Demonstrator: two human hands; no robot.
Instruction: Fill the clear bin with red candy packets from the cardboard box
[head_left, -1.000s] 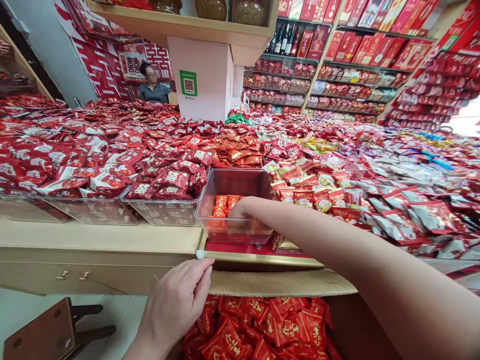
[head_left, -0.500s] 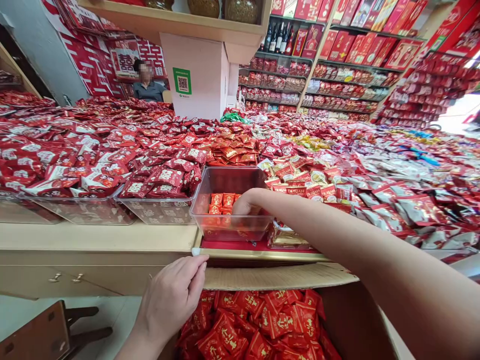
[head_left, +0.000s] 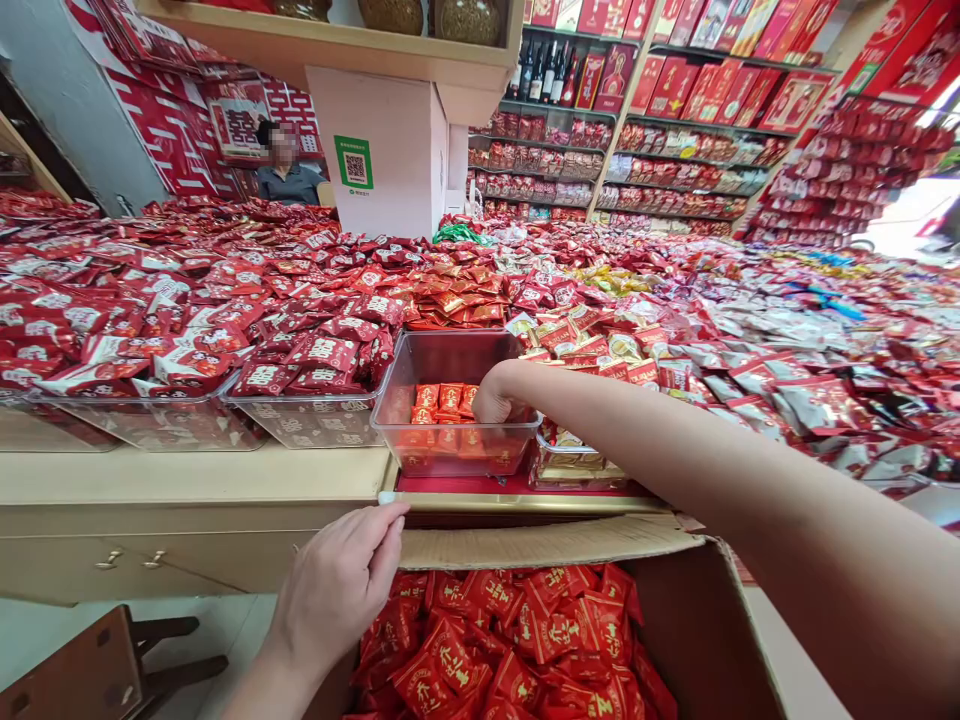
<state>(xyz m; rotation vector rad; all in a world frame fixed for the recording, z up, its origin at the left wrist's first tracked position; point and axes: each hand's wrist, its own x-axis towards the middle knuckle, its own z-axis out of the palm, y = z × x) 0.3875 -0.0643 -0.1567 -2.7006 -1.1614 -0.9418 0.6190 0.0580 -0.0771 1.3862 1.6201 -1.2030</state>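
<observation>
Lying loose in an open cardboard box [head_left: 701, 615] at six o'clock, red packets with gold lettering [head_left: 454, 655] are nearest. The left hand [head_left: 341, 570], at seven o'clock, is partly curled by the box's edge; whether it grips anything cannot be told. At the dial's centre, a clear bin [head_left: 442, 356] contains orange-red packets [head_left: 448, 399]; the right hand [head_left: 495, 393] reaches inside, fingers hidden, its opening and hold indeterminable. Beyond, a seated person [head_left: 289, 185] appears toward ten o'clock, stocked shelves [head_left: 628, 112] toward one.
</observation>
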